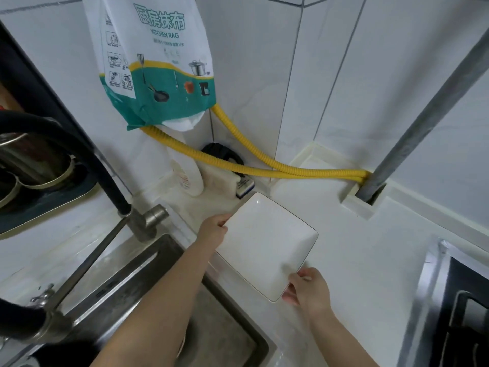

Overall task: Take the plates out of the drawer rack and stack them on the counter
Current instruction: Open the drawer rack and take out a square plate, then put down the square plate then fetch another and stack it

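Observation:
A white square plate (267,245) with a thin dark rim sits low over the white counter (370,260), between the sink and the stove. My left hand (213,230) grips its far left edge. My right hand (304,287) holds its near right corner, thumb on top. I cannot tell whether the plate touches the counter. The drawer rack is out of view.
A steel sink (164,300) with a black-hosed faucet (143,221) lies to the left. A yellow gas hose (238,165) runs along the back wall to a grey pipe (423,115). A kitchen rag bag (156,62), a white bottle (189,176) and a sponge (244,186) crowd the corner. A stove (463,313) is at right, pots (31,165) at left.

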{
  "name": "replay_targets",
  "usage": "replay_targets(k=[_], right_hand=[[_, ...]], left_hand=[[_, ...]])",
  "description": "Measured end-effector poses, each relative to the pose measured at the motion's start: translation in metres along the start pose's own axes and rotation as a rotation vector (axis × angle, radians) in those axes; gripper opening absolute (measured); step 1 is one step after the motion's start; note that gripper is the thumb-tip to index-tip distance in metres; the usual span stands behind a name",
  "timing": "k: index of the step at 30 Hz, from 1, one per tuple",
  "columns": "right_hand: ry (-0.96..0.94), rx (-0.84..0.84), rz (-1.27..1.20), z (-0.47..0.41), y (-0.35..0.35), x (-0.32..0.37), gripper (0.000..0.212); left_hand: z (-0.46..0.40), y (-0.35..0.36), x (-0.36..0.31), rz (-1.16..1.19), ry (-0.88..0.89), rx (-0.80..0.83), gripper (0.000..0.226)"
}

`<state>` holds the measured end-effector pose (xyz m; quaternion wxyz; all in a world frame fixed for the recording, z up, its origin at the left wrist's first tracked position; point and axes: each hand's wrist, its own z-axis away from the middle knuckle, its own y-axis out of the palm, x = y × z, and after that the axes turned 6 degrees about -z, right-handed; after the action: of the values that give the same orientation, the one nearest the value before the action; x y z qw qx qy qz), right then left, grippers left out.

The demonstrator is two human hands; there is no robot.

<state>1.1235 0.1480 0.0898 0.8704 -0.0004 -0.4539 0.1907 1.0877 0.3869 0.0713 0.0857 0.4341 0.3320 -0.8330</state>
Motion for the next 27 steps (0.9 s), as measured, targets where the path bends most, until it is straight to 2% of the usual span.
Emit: replay_targets(k=[4,9,15,19,25,27], right_hand=[[-0.009,-0.007,0.018,0.003,0.000,-0.005,0.020],[-0.006,-0.012,0.011,0.006,-0.002,-0.006,0.019],[-0.046,0.051,0.176,0.013,-0.007,-0.002,0.014],[-0.136,0.106,0.365,0.019,-0.014,-0.005,0.029],[-0.245,0.195,0.551,0.042,-0.022,-0.004,0.014],[-0.279,0.230,0.578,0.056,-0.025,-0.005,0.017]], left_hand=[[0.001,0.003,-0.002,-0.031,0.025,-0.015,0.046],[0.006,0.005,-0.002,-0.087,0.048,-0.030,0.046],[0.020,0.008,-0.007,-0.233,0.047,-0.088,0.046],[0.045,0.010,-0.008,-0.209,-0.001,-0.117,0.048],[0.100,0.003,-0.002,-0.234,-0.073,-0.163,0.052],[0.123,0.003,0.002,-0.221,-0.117,-0.160,0.054]])
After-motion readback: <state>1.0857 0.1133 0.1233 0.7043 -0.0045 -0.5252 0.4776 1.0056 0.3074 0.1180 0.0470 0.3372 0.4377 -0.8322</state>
